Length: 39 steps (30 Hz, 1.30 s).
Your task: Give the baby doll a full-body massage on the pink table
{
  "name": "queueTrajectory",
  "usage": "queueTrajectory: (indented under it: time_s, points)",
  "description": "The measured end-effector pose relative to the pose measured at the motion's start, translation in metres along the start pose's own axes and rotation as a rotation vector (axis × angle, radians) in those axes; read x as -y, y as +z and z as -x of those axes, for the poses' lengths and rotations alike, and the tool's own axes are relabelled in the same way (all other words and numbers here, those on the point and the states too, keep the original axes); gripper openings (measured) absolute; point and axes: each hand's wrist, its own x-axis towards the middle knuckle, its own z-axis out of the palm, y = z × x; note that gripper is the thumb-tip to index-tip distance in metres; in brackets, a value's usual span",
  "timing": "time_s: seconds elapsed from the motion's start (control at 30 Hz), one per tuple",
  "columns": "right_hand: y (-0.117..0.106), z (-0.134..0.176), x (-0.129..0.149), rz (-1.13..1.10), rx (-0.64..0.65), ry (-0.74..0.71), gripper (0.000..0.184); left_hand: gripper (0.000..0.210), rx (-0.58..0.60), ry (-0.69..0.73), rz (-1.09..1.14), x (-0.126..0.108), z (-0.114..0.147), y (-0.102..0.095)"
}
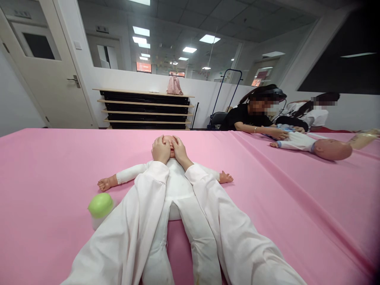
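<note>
A baby doll (179,184) with a white cloth body lies on its back, its arms spread out to both sides. My left hand (161,151) rests on the left side of the doll's face, fingers stretched out and lying flat. Against the right side of the face lies my right hand (179,150), its fingers also extended. Between the two hands a strip of the face shows, with the mouth; most of the head is covered. A whitish jar with a green lid (101,205) stands near the doll's arm on the left, partly behind my left sleeve.
The doll lies on a pink cloth (53,166) covering the table. At the right, a person in black (242,116) handles another doll (299,140), and a person in white (317,116) sits beyond. Stacked boards (145,101) with a pink backpack (174,85) stand against the wall.
</note>
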Motion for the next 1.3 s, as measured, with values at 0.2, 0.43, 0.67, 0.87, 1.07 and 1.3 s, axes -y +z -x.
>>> queueTrajectory:
  time_s: [0.2,0.43,0.67,0.87,1.07,1.3]
  points:
    - [0.000,-0.002,0.000,-0.020,-0.013,0.071,0.042,0.042,0.005,-0.007,0.014,0.002,-0.002,0.002]
    - [-0.002,0.000,0.004,-0.004,0.005,0.075,0.044,0.043,0.012,-0.012,0.024,0.002,-0.002,0.001]
    - [-0.001,0.003,0.006,-0.058,-0.034,0.199,0.047,0.043,0.011,-0.017,0.048,0.006,-0.004,0.003]
    - [-0.001,0.006,0.003,-0.112,0.013,0.157,0.043,0.040,0.017,0.004,0.132,0.014,-0.004,0.003]
    - [-0.011,0.016,-0.003,-0.375,0.139,0.197,0.059,0.053,0.156,0.119,0.257,0.030,0.002,-0.002]
    - [-0.023,0.030,0.002,-0.578,0.241,0.304,0.074,0.089,0.226,0.189,0.165,0.031,0.010,-0.009]
